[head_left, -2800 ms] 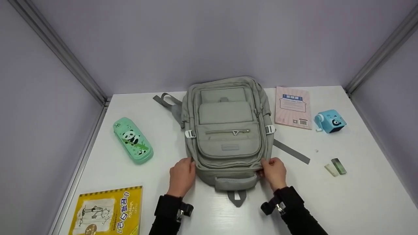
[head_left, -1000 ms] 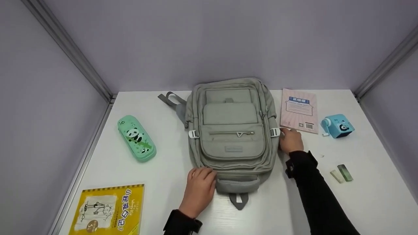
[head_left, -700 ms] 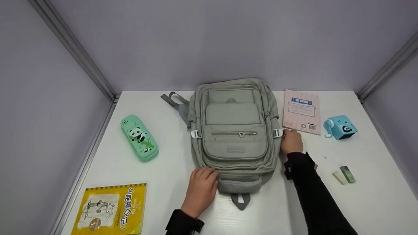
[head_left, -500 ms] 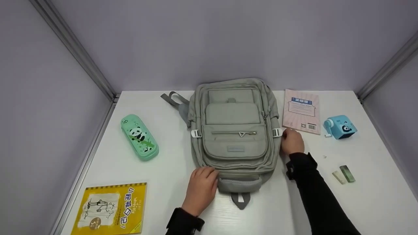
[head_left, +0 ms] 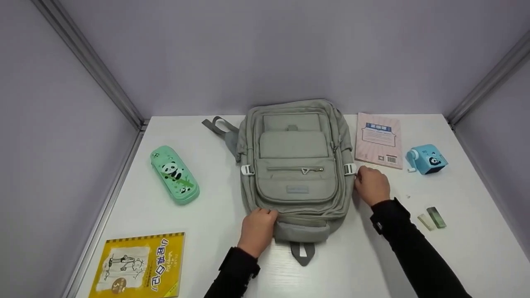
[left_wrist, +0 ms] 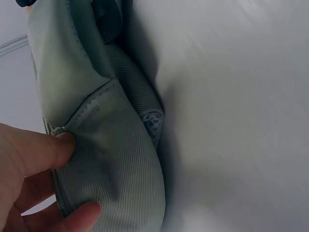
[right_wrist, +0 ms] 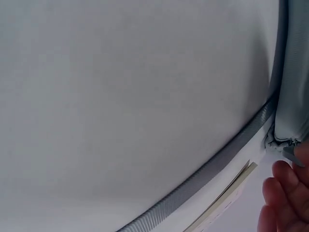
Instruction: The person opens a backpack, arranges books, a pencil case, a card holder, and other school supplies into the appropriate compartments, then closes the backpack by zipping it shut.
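Note:
A grey backpack [head_left: 296, 145] lies front side up, its carry handle [head_left: 301, 231] toward me. My left hand [head_left: 256, 231] pinches the fabric at the near edge, left of the handle; in the left wrist view its thumb [left_wrist: 50, 150] presses on the ribbed grey side. At the right side, beside the white buckle [head_left: 350, 169], is my right hand [head_left: 374, 186]. The right wrist view shows its thumb and fingers pinching a small grey zipper pull [right_wrist: 292, 155] at the bag's side. A grey strap [right_wrist: 193, 186] lies beneath on the table.
A green panda pencil case [head_left: 174, 174] and a yellow book [head_left: 138, 265] lie to the left. On the right are a pink booklet [head_left: 379, 140], a blue panda pencil sharpener [head_left: 427, 159] and two small green-and-white blocks [head_left: 436, 217]. Walls enclose the white table [head_left: 327, 273].
My right hand has gone from the bag's near right corner up its right side, then shifted slightly back toward me. My left hand has moved right toward the handle, its fingers now more curled.

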`<action>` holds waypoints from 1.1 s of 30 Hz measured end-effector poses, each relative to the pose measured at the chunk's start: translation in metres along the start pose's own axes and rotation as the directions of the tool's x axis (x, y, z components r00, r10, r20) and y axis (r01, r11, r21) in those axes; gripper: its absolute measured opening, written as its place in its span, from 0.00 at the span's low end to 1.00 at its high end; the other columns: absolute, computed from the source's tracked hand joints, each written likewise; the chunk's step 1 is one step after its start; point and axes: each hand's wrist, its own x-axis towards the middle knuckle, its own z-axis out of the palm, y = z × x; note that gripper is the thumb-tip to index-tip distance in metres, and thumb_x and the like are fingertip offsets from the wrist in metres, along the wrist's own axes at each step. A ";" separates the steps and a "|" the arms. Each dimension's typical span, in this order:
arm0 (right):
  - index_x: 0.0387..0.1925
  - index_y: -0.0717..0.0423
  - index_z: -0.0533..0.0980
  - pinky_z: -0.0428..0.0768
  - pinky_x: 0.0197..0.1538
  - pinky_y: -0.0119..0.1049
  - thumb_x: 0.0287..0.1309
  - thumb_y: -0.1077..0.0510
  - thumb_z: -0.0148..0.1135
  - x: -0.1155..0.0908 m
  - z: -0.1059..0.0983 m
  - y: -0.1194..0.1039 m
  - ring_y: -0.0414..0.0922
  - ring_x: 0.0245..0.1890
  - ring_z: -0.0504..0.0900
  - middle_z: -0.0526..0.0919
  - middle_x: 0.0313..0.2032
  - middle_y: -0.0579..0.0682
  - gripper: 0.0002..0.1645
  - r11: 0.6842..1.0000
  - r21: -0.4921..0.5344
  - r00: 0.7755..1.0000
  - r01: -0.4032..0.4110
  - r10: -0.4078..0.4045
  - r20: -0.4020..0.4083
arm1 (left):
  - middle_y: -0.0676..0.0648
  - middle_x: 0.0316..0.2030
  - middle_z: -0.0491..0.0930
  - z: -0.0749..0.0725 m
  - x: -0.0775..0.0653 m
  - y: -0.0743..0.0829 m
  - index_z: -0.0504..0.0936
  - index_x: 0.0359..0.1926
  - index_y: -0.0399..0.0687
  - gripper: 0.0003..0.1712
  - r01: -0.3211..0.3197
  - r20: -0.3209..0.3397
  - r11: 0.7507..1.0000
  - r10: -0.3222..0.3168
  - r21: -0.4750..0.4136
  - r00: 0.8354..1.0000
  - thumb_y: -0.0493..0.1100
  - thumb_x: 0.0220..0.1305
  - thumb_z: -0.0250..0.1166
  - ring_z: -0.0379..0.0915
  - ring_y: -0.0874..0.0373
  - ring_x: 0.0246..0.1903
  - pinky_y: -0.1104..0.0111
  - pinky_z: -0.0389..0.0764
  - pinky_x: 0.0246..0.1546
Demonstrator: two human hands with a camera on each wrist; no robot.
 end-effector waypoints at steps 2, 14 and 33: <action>0.23 0.63 0.72 0.68 0.25 0.51 0.49 0.64 0.59 -0.005 0.000 0.000 0.58 0.22 0.75 0.78 0.20 0.61 0.05 1.000 -0.014 1.000 -0.001 0.001 -0.009 | 0.51 0.22 0.81 0.001 0.001 0.000 0.82 0.25 0.51 0.05 0.005 0.001 1.000 -0.005 -0.001 1.000 0.36 0.53 0.64 0.74 0.58 0.21 0.70 0.75 0.20; 0.25 0.66 0.72 0.70 0.26 0.53 0.50 0.64 0.56 -0.020 0.005 -0.005 0.61 0.22 0.75 0.77 0.20 0.63 0.05 1.000 0.006 1.000 0.010 -0.010 -0.018 | 0.52 0.14 0.77 -0.011 0.014 0.002 0.80 0.20 0.52 0.10 -0.048 0.081 0.999 0.047 0.012 0.996 0.32 0.48 0.63 0.74 0.59 0.16 0.68 0.71 0.15; 0.20 0.58 0.69 0.65 0.22 0.43 0.43 0.64 0.61 -0.076 -0.020 -0.006 0.50 0.17 0.71 0.72 0.15 0.52 0.08 0.999 0.011 0.999 0.048 -0.049 0.022 | 0.49 0.15 0.78 0.004 0.010 0.004 0.79 0.19 0.50 0.05 0.017 0.061 1.000 -0.017 0.003 0.998 0.35 0.45 0.63 0.75 0.54 0.16 0.64 0.72 0.15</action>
